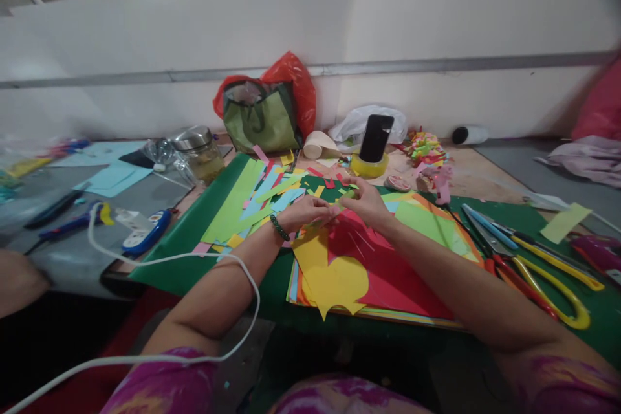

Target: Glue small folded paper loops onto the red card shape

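My left hand [306, 212], with a dark beaded bracelet at the wrist, is closed in a pinch above the paper stack. What its fingertips grip is too small to make out. Close beside it, my right hand [366, 203] pinches a small green paper piece [346, 197]. Beneath both hands lies a stack of coloured sheets, topped by a red paper sheet [388, 265] and cut yellow paper [337, 281]. Several paper strips [272, 191] in green, blue, yellow and pink are scattered by my left hand. Small red paper bits [330, 183] lie just beyond my fingers.
Large scissors [504, 252] and a pink glue gun [441, 182] are on the right. A phone [376, 138] leans upright at a yellow tape roll [370, 167]. A white cable [194, 256] crosses over my left arm. A glass jar [198, 155] stands left; another person's arm [17, 283] is at the edge.
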A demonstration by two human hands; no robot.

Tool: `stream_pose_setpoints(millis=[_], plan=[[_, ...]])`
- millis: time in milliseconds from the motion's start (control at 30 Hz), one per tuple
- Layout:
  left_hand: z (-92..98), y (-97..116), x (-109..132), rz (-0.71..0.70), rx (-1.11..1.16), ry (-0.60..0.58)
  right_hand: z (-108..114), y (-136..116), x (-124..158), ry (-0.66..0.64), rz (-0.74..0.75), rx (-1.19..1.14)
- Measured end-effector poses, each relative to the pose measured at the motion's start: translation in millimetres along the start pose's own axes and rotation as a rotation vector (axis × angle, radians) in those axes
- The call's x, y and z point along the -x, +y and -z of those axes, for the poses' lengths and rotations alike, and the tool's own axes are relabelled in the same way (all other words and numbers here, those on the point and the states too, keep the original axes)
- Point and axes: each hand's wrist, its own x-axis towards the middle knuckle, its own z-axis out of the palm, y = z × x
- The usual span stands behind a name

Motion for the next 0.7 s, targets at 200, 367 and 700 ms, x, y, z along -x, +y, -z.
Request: stream_pose_setpoints(millis=[200,367,700], plan=[[-3.3,2.2,0.3,0.001,0.037,-0.011,-0.7,-3.4,3.5,-0.036,-0.05,0.054],[5.2,1.8,0.9,0.033,-0.08,0.017,5.0,1.2,-1.1,-0.005,-0.009,0.043],[1.5,5.6,3.4,0.025,0.108,0.036,0.6,-3.1,2.4,-0.028,-0.008,0.038]])
